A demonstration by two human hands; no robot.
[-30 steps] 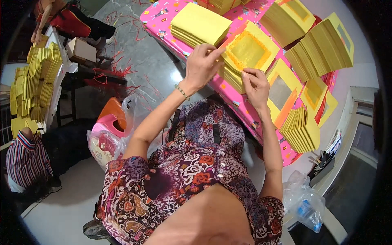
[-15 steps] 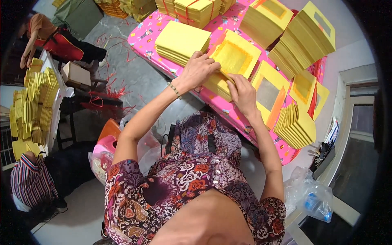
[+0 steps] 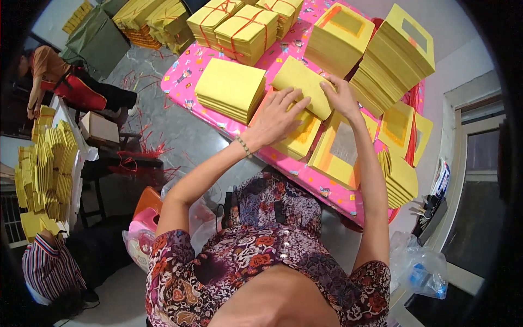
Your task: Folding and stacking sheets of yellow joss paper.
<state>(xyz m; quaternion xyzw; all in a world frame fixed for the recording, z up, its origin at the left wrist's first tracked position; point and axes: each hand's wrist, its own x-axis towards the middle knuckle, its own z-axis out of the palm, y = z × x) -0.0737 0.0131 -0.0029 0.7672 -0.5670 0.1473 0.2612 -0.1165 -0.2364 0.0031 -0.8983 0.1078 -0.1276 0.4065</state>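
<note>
A folded yellow paper sheet lies tilted over a stack of yellow paper whose top has an orange-edged panel. My right hand is closed on the sheet's right end, thumb on its face. Fingers spread, my left hand rests over the stack, its fingertips at the sheet's lower edge. To the left stands a pile of folded yellow paper. Right of my hands is another stack with a silvery panel and an orange strip.
Tall yellow paper stacks and red-tied bundles fill the far side of the pink patterned table. A fan of folded papers sits at right. Two people work at a side table with yellow papers at left.
The folded sheet has swung up and away from me across the stack. My left hand has opened off its edge, and my right hand has moved farther away and right.
</note>
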